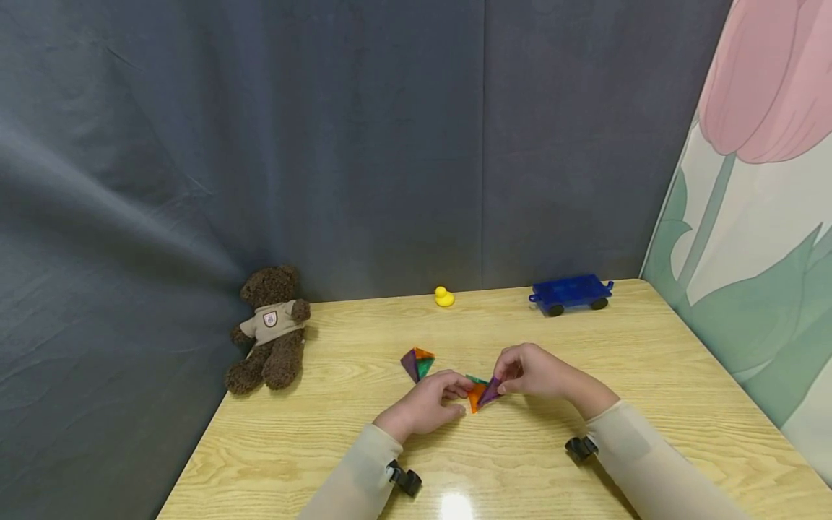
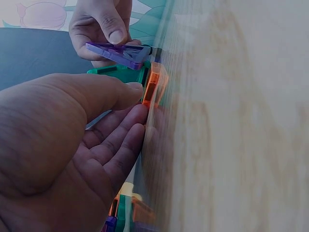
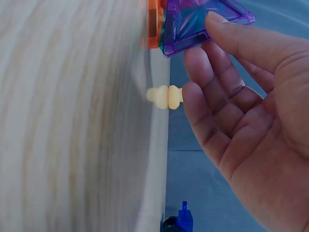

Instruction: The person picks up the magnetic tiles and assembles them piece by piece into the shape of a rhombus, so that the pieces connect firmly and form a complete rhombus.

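In the head view, my right hand (image 1: 529, 370) pinches a purple triangular magnetic tile (image 3: 186, 46) between thumb and fingers. The tile is tilted beside an orange tile (image 1: 477, 395) and a green tile (image 2: 120, 73). From the other side, my left hand (image 1: 429, 404) reaches to these two tiles, its fingertips at the orange one and its thumb held apart from the fingers. Left of them, behind the left hand, sits a small cluster of purple, orange and green triangular tiles (image 1: 418, 363).
A brown teddy bear (image 1: 268, 328) in a beige shirt sits at the table's left edge. Along the back edge stand a yellow toy duck (image 1: 444, 297) and a blue wheeled wagon base (image 1: 570, 292). Dark curtain (image 1: 390, 144) hangs behind the wooden table (image 1: 312, 448).
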`<action>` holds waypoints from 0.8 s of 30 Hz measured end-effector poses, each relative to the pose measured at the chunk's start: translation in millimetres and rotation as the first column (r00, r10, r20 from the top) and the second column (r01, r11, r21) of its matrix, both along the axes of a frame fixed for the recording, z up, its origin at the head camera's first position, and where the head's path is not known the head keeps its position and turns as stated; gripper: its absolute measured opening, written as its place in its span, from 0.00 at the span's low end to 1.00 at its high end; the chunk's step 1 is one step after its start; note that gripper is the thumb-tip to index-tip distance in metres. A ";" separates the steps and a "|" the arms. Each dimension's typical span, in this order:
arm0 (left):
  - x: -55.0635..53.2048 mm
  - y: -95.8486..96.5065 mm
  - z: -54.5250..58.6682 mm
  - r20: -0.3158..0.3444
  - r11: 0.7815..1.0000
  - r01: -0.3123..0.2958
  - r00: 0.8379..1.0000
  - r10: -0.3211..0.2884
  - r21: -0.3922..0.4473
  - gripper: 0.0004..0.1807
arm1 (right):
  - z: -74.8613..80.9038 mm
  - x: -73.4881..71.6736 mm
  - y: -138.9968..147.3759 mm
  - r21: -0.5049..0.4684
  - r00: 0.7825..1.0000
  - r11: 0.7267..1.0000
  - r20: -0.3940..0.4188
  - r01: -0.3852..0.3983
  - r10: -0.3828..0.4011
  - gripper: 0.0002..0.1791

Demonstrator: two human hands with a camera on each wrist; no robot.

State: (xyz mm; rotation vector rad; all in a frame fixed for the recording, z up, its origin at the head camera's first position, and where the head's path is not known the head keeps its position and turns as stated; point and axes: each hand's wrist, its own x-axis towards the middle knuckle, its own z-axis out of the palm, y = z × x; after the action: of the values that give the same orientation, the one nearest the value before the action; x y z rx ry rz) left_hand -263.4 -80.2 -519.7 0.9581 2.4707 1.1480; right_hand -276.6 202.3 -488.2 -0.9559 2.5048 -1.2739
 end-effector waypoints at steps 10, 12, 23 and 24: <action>-0.8 -0.5 -1.6 0.000 1.000 0.009 1.000 -0.009 0.009 0.20 | -7.8 -1.8 -2.5 0.025 1.000 0.999 -0.001 0.023 -0.023 0.08; -1.0 -0.4 -2.0 0.003 1.000 0.010 1.000 -0.010 0.011 0.20 | -9.3 -1.6 -2.8 0.025 1.000 0.999 0.001 0.027 -0.027 0.09; -1.4 -0.6 -2.6 0.000 1.000 0.017 1.000 -0.017 0.021 0.21 | -12.7 -2.4 -4.0 0.031 0.999 0.999 -0.004 0.038 -0.038 0.07; -1.4 -0.8 -2.6 0.004 1.000 0.016 1.000 -0.016 0.020 0.21 | -12.5 -2.2 -4.1 0.031 0.999 0.999 -0.003 0.040 -0.040 0.07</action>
State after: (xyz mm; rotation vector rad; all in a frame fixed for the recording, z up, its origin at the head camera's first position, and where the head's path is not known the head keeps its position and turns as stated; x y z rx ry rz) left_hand -264.7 -80.9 -522.3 0.9781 2.4488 1.1710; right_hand -278.9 198.1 -500.7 -0.9052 2.5501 -1.2414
